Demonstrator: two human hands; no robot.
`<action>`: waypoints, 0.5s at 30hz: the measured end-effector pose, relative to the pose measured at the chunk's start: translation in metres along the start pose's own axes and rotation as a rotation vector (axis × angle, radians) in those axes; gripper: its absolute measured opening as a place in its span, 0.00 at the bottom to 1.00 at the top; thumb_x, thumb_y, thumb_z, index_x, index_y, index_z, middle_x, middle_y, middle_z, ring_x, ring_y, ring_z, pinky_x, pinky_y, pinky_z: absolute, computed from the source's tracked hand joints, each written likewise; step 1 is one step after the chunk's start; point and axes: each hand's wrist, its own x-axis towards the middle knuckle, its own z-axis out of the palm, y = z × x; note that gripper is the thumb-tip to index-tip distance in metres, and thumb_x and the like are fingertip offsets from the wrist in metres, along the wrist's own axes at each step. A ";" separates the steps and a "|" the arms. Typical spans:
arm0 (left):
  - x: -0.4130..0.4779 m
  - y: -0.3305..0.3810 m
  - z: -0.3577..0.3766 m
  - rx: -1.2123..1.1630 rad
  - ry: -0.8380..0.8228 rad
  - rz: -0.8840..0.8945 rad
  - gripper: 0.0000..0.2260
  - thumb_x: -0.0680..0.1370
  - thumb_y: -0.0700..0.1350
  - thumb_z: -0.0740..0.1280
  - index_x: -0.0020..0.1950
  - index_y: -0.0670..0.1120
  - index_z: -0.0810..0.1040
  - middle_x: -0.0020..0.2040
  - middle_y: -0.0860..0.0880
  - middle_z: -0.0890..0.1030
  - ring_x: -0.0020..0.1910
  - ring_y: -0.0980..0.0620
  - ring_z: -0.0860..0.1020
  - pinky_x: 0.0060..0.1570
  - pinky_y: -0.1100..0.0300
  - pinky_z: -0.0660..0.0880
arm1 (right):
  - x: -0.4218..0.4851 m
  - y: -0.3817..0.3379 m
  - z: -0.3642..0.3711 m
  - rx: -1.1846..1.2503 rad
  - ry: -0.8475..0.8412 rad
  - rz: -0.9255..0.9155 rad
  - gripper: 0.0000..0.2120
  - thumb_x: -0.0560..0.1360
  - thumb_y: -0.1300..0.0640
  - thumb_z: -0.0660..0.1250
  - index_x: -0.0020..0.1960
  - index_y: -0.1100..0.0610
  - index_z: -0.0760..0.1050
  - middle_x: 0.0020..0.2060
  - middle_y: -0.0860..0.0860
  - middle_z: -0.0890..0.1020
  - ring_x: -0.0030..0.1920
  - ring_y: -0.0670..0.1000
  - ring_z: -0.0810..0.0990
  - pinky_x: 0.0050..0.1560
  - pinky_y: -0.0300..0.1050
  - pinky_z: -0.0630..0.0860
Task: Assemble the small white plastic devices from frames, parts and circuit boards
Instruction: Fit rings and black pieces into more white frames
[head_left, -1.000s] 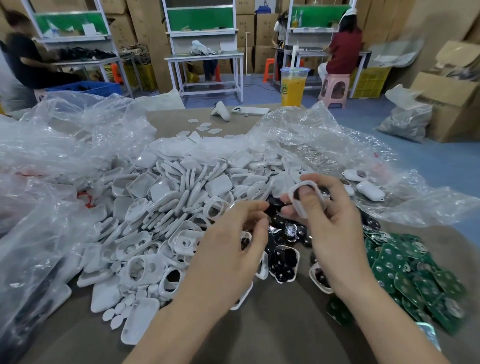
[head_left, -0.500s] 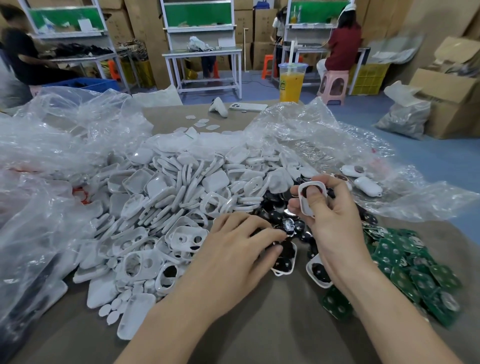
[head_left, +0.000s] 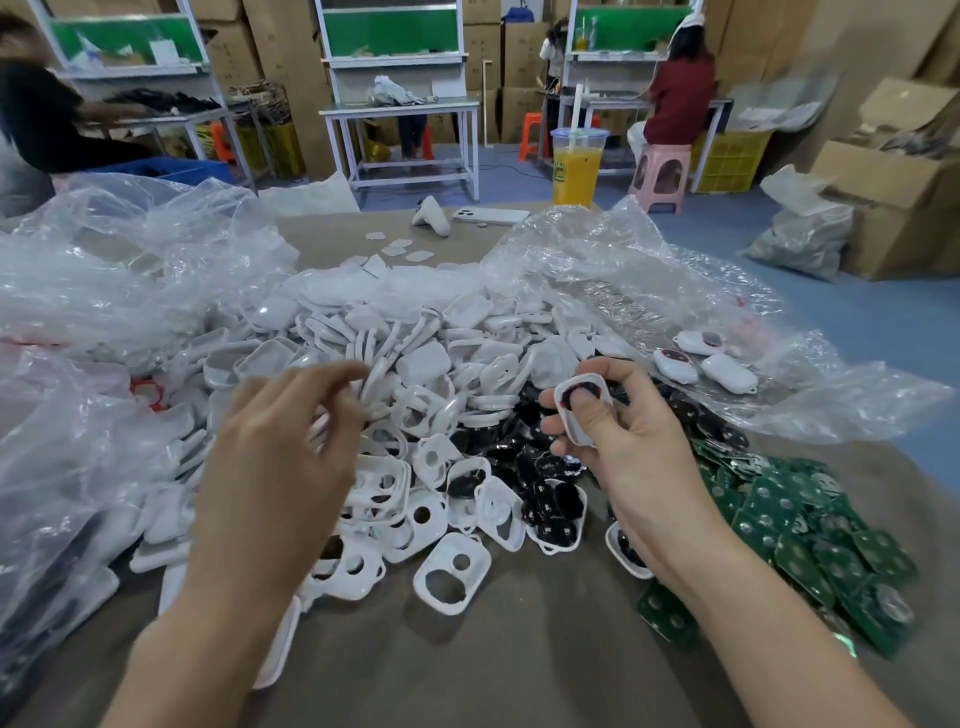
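Clear bag (head_left: 649, 291) holds three finished devices (head_left: 727, 373); I note right hand (head_left: 618, 436) pinching a frame (head_left: 581, 434) above black parts (head_left: 550, 462), boards (head_left: 810, 519) rightward, left hand (head_left: 280, 447) loosely curled over the white pile (head_left: 415, 374).

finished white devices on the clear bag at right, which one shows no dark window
The rightmost device: it shows only plain white shell, while the other two devices to its left each show a dark oval on top.
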 end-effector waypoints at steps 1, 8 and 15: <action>-0.003 -0.006 -0.006 0.003 0.020 -0.017 0.10 0.81 0.43 0.64 0.58 0.49 0.83 0.46 0.61 0.78 0.48 0.51 0.76 0.49 0.57 0.73 | 0.001 0.002 0.000 -0.002 -0.013 0.003 0.08 0.83 0.65 0.60 0.56 0.53 0.72 0.45 0.51 0.87 0.41 0.48 0.85 0.39 0.37 0.79; -0.065 -0.028 -0.044 0.087 -0.051 -0.049 0.09 0.76 0.50 0.59 0.46 0.55 0.80 0.47 0.66 0.78 0.44 0.57 0.74 0.48 0.72 0.67 | -0.007 0.010 0.011 0.112 -0.178 0.042 0.11 0.82 0.67 0.62 0.54 0.52 0.76 0.47 0.54 0.83 0.49 0.58 0.87 0.48 0.44 0.83; -0.093 -0.022 -0.050 0.395 -0.290 -0.113 0.23 0.75 0.54 0.57 0.55 0.45 0.86 0.52 0.44 0.83 0.53 0.39 0.79 0.48 0.41 0.77 | -0.014 0.006 0.016 0.158 -0.250 0.080 0.09 0.80 0.66 0.65 0.51 0.53 0.77 0.44 0.50 0.83 0.50 0.62 0.86 0.49 0.47 0.83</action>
